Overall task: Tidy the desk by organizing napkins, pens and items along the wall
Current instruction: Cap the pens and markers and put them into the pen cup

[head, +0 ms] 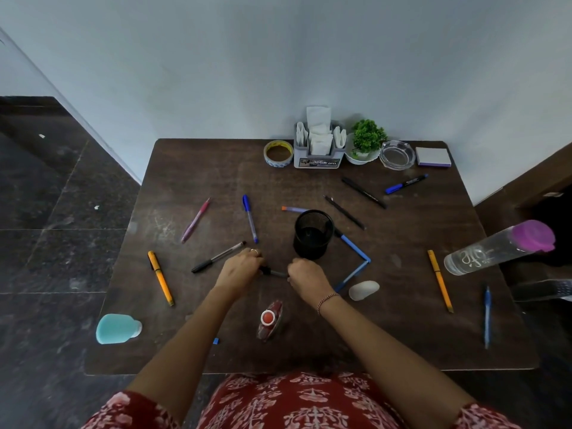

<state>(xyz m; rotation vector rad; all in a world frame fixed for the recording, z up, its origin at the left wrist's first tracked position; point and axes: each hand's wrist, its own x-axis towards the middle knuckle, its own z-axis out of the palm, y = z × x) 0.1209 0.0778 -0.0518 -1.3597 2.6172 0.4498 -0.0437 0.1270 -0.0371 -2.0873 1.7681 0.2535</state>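
Near the front middle of the brown wooden desk [402,335], a slim grey and black pen [275,272] is held level just above the surface, between two hands. The left hand [243,267] has its fingers [259,262] curled round the pen's black end, and the right hand [306,275] is closed in a fist round the other end. Only the short middle stretch of the pen shows between them.

Just behind the right hand stands a black mesh pen cup [313,235], upright. Two blue pens [353,247] meet in an angle beside it, and a white pebble-shaped object [363,290] lies near their lower end. To the left lie a clear pen with a black cap [218,257], a blue-capped pen [250,218], a pink pen [195,219] and an orange pen [161,278]. A red bottle with a red cap [269,318] stands between the forearms.

Along the wall sit a roll of tape [278,153], a grey holder full of white napkins [318,153], a small green plant in a white pot [366,144], a glass ashtray [397,154] and a white notepad [432,157]. In front of these, two black pens [363,192] and a blue marker [406,183] lie loose.
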